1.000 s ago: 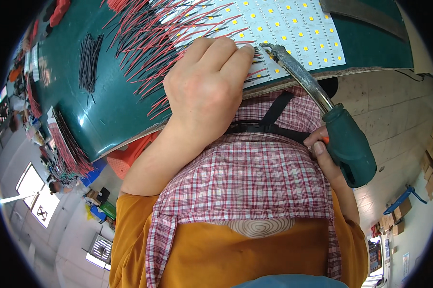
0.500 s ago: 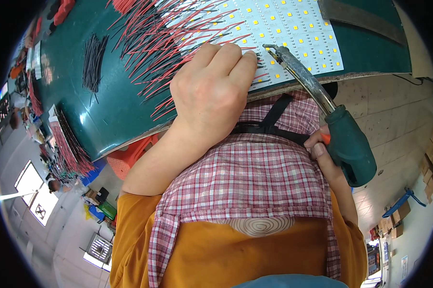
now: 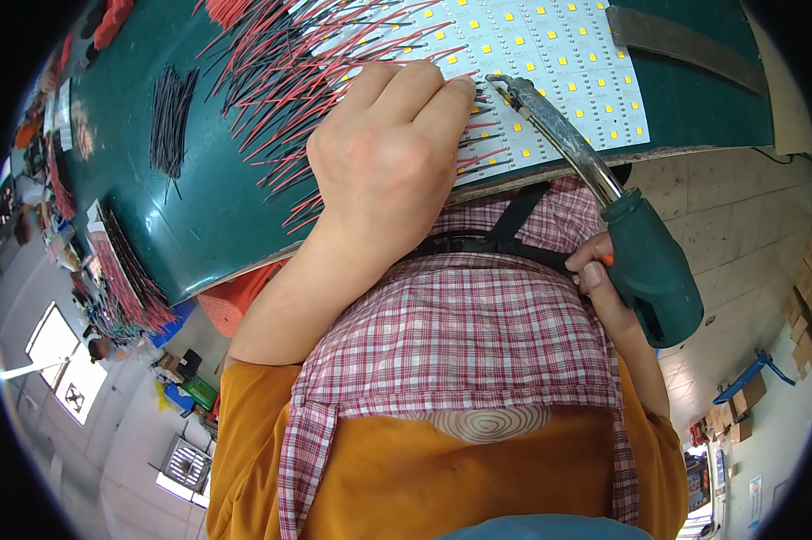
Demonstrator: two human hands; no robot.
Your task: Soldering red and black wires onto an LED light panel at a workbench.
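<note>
My left hand (image 3: 383, 157) is closed, knuckles up, over red and black wires (image 3: 289, 99) at the left part of a white LED board (image 3: 572, 67). Its fingertips are mostly hidden; a red wire end shows beside the index finger. My right hand (image 3: 601, 277) grips the green handle of a soldering iron (image 3: 654, 261) from behind, so most of its fingers are out of sight. The iron's bent, dark tip lies over the board, just right of my left fingers. Yellow LEDs dot the board in rows.
A loose bundle of black wires (image 3: 172, 117) lies on the green tabletop (image 3: 212, 220). A flat metal bar (image 3: 690, 47) rests across the board's right edge. More wires (image 3: 127, 265) hang at the table's left edge, near a red stool (image 3: 239, 301).
My left hand and the iron's tip have moved slightly farther across the board, away from its near edge. More wire ends now show between my left hand and that edge.
</note>
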